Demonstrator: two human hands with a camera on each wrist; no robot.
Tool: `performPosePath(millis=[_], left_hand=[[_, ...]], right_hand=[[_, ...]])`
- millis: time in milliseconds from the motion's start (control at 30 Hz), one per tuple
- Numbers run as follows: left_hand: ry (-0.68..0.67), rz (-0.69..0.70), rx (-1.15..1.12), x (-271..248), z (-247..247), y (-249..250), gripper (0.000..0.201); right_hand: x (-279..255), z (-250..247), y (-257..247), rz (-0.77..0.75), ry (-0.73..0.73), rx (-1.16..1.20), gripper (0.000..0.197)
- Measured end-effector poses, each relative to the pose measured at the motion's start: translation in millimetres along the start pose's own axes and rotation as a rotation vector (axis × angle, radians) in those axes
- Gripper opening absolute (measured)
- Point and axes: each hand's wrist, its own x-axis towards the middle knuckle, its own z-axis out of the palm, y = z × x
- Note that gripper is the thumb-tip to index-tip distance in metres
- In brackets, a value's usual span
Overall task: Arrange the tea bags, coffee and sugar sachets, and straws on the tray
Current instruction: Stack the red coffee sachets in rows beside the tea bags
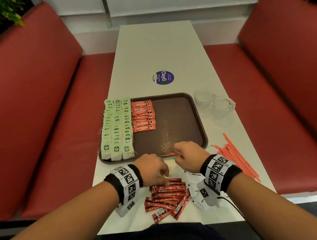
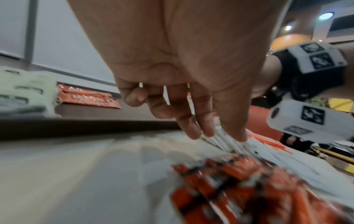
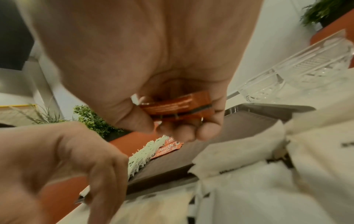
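Note:
A brown tray (image 1: 172,119) holds three columns of green tea bags (image 1: 116,126) at its left and a column of red Nescafe sachets (image 1: 143,116) beside them. My right hand (image 1: 180,155) hovers at the tray's near edge and grips a few red coffee sachets (image 3: 178,106) in curled fingers. My left hand (image 1: 163,175) reaches down with loose, fairly straight fingers (image 2: 191,131) to the loose pile of red sachets (image 1: 168,197) on the table in front of me. White sugar sachets (image 1: 193,177) lie partly under my right wrist. Red-striped straws (image 1: 236,157) lie to the right of the tray.
Two clear glass cups (image 1: 215,101) stand right of the tray's far corner. A round purple sticker (image 1: 163,77) marks the white table beyond the tray. Red bench seats (image 1: 51,117) flank the table on both sides. The tray's right half shows bare brown surface.

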Motion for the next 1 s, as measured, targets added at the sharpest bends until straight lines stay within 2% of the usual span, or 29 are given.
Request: performPosePath(millis=[100, 200, 300, 367, 500, 600, 733, 833, 933, 1000], left_hand=[[-0.015, 0.028, 0.012, 1.2, 15.4, 10.0, 0.041], [0.014, 0.027, 0.010, 3.4, 22.4, 9.5, 0.029], [0.092, 0.029, -0.038, 4.0, 17.9, 7.4, 0.015], [0.205, 0.031, -0.070, 1.7, 10.8, 4.5, 0.009], [0.505, 0.055, -0.024, -4.3, -5.8, -8.0, 0.011], [0.680, 0.156, 0.053, -6.4, -11.9, -19.9, 0.014], [0.808, 0.248, 0.136, -8.5, -16.3, -29.9, 0.016], [0.845, 0.240, 0.159, -10.5, -16.3, -36.1, 0.018], [0.762, 0.156, 0.084, -13.7, -14.6, -43.2, 0.016], [0.714, 0.063, -0.019, -14.8, -16.1, -47.2, 0.024]], right_hand=[[-4.2, 2.7, -1.2, 0.026, 0.048, 0.089, 0.026], [-6.4, 6.1, -0.8, 0.042, 0.038, 0.134, 0.014], [-6.0, 8.9, 3.3, 0.012, 0.024, 0.135, 0.012], [-6.3, 8.7, 3.9, -0.034, 0.000, 0.128, 0.012], [-4.2, 4.8, 6.7, -0.034, -0.033, 0.204, 0.034], [0.7, -3.4, 4.6, -0.041, -0.026, 0.268, 0.031], [10.4, -15.4, -2.8, -0.037, -0.066, 0.195, 0.020], [16.8, -19.7, -6.0, -0.022, -0.092, 0.197, 0.016], [22.7, -21.4, -9.9, -0.056, -0.058, 0.196, 0.013], [27.7, -20.2, -9.7, -0.098, -0.027, 0.156, 0.012]])
